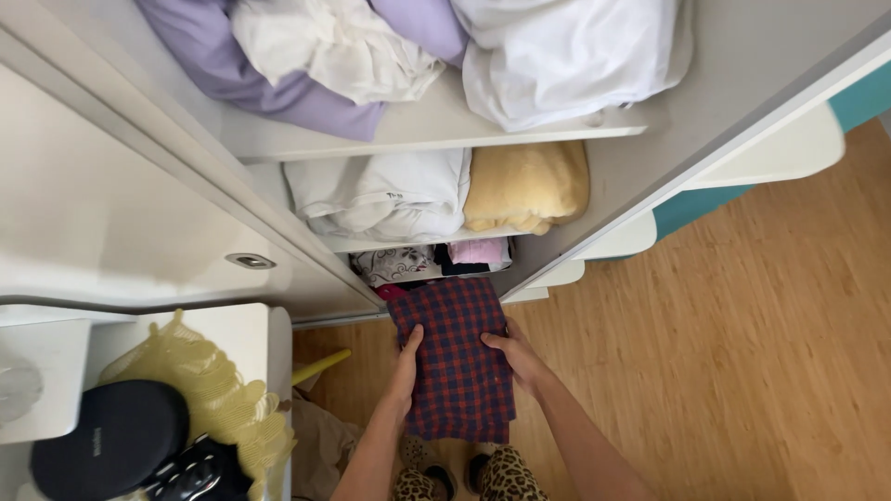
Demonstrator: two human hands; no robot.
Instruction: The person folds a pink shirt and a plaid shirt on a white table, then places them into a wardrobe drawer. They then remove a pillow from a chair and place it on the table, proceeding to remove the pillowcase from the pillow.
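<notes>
Left hand: our left hand (406,364) grips the left edge of a folded red and navy checked cloth (455,362), thumb on top, fingers curled beneath.
Right hand: our right hand (520,357) clasps the opposite edge the same way, so both hands grasp the one cloth.
Cloth: it hangs between the hands, its far end just at the mouth of the lowest shelf (436,269) ahead of them, its near end drooping toward our knees.
Above the hands: a white folded bundle (385,195) and a yellow blanket (527,186) sit side by side on the middle shelf; higher up lie lilac sheets (278,88) and loose white linen (566,56).
Left of the hands: a yellow mesh fabric (218,390) lies across a white surface (241,325), with a round black case (107,445) near it.
Risk, in our judgement: the low shelf already looks crowded with small patterned pieces (399,263), so the fold could catch on them and open; the unsupported near end may also slip loose, since we hold only the sides.
Hard to make out: how deep the low shelf runs, and what the pink and dark items inside it are; the black object beside the round case is cut off by the frame, and our fingertips are hidden under the cloth.
</notes>
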